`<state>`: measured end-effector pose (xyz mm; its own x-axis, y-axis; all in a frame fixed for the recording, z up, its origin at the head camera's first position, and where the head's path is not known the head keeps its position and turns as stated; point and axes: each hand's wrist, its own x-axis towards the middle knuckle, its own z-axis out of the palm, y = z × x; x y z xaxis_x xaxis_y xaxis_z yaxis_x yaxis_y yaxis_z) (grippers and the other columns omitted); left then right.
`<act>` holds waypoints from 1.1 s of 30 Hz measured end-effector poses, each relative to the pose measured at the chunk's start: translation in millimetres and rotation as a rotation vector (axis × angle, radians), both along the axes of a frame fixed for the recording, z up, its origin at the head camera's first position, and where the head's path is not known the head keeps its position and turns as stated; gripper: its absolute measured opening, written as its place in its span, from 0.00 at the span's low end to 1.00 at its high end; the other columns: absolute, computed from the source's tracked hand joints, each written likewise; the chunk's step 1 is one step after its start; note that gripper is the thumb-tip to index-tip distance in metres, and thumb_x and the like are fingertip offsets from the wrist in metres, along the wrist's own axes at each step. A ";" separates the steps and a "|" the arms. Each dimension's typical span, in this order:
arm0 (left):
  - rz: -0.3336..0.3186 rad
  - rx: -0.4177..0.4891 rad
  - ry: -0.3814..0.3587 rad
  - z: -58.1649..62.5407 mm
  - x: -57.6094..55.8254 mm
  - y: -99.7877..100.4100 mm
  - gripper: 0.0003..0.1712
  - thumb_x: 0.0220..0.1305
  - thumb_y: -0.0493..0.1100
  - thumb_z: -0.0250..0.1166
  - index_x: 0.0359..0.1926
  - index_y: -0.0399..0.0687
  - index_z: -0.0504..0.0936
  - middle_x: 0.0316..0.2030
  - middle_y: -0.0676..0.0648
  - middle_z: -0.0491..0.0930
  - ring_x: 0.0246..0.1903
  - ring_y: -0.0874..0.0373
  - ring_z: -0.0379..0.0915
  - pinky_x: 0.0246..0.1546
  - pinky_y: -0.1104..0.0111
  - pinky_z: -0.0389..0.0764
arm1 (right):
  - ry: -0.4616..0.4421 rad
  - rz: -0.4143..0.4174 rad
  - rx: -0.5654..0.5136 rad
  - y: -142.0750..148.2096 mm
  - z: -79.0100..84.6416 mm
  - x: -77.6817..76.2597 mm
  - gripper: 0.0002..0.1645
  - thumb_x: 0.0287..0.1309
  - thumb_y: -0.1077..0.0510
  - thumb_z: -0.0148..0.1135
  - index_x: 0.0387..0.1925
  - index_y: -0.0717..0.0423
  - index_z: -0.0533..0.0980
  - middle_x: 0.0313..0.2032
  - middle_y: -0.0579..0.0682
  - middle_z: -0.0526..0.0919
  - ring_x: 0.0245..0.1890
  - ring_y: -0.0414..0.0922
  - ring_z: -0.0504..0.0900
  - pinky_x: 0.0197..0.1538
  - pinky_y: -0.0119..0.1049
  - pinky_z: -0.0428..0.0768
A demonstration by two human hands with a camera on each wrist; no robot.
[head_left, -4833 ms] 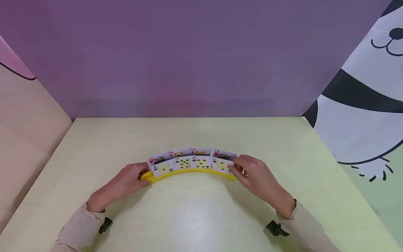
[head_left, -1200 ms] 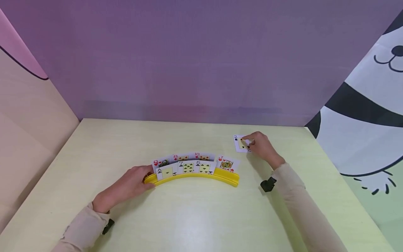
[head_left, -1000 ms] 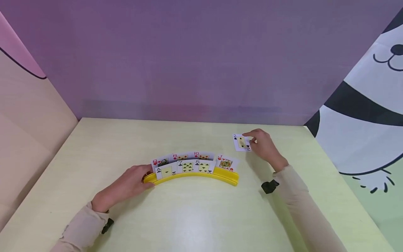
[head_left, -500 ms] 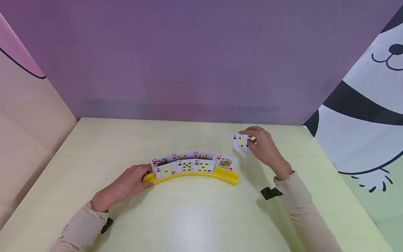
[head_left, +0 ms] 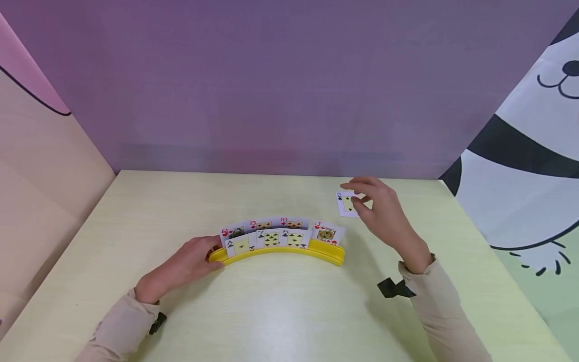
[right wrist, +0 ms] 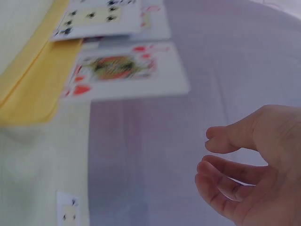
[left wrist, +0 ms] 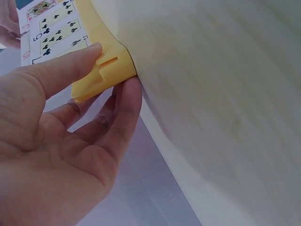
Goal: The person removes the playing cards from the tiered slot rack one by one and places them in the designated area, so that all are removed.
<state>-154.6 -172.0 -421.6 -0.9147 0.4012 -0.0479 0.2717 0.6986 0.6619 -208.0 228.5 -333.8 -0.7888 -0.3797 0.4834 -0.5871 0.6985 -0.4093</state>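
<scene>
Yellow plastic card holder [head_left: 328, 251] here, its left end pinched in the left hand's [head_left: 192, 259] grip. Looks like one card's out, seven cards [head_left: 271, 238] left in: four in back, three in front. That gap at the holder's right end is where the 2 of spades [head_left: 346, 205] was a few seconds ago; now it's beyond that end, flat on the desk [head_left: 271, 311]. Right hand's [head_left: 382, 211] grip is loose, thumb and fingers apart, nothing held, lifted off the card since.

Cards [head_left: 271, 239] in a rack [head_left: 327, 251] on the table [head_left: 280, 311], lone card [head_left: 346, 206] behind, rightward.
</scene>
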 end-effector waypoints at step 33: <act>0.017 -0.030 -0.006 2.6 -0.7 -4.0 0.30 0.59 0.34 0.72 0.62 0.37 0.75 0.55 0.41 0.80 0.46 0.51 0.78 0.48 0.55 0.81 | -0.066 0.128 0.238 -83.9 -17.4 50.7 0.08 0.57 0.68 0.67 0.34 0.53 0.83 0.45 0.47 0.86 0.40 0.43 0.85 0.38 0.34 0.80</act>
